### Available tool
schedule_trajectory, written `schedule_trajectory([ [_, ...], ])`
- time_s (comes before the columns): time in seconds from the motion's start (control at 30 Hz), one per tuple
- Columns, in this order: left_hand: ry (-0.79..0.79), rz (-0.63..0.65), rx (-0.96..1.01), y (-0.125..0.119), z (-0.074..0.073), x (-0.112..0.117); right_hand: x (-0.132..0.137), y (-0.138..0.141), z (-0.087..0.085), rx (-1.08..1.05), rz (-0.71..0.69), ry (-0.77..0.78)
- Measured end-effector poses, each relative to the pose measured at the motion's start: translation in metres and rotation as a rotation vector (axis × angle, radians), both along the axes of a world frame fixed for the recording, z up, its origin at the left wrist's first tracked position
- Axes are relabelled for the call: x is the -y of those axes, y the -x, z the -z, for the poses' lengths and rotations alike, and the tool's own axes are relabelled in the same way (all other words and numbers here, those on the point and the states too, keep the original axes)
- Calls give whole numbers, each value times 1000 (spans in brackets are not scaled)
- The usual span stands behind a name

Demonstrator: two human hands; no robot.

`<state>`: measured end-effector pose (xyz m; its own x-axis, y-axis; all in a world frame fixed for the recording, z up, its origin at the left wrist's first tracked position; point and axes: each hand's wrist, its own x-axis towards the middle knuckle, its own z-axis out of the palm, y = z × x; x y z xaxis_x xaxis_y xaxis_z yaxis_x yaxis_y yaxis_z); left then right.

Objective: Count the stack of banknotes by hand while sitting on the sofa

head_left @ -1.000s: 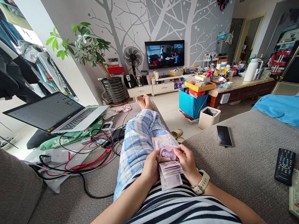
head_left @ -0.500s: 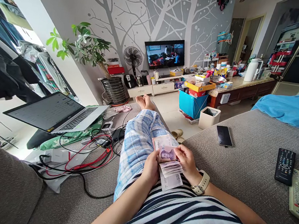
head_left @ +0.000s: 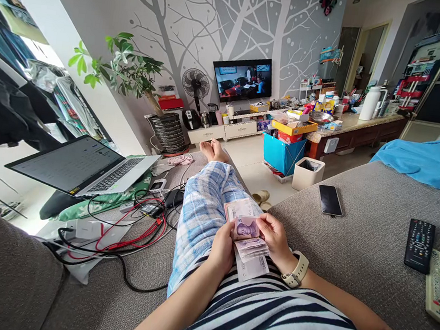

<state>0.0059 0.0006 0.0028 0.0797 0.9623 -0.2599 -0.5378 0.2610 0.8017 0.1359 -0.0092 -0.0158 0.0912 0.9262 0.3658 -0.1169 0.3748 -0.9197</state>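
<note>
A fanned stack of purple banknotes [head_left: 247,242] rests over my lap, above blue plaid trousers [head_left: 203,205]. My left hand [head_left: 221,247] grips the stack's left edge, fingers curled round it. My right hand [head_left: 275,236], with a pale watch on its wrist, pinches the top note at the stack's right side. Both hands touch the notes. I lie on a grey sofa [head_left: 371,235] in a striped shirt, legs stretched out.
A black phone [head_left: 330,200] and two remote controls [head_left: 419,244] lie on the sofa at right. An open laptop [head_left: 85,165] sits at left above tangled red and black cables [head_left: 125,228]. A television [head_left: 242,78], a fan, a plant and a cluttered counter stand further off.
The top banknote has shifted slightly under my right fingers. Both hands stay in place on the stack. The picture on the television has changed.
</note>
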Motion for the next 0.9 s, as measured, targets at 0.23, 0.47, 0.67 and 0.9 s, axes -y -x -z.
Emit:
schedule_trajectory([
  [0.23, 6, -3, 12, 1, 2, -1, 0, 0, 2, -11, -7, 6],
  [0.47, -10, 10, 15, 2, 4, -2, 0, -1, 1, -19, -24, 13],
  [0.67, -27, 22, 2, 1, 3, -1, 0, 0, 2, -40, -40, 20],
  [0.9, -23, 25, -9, -1, -4, 1, 1, 1, 1, -34, -38, 20],
])
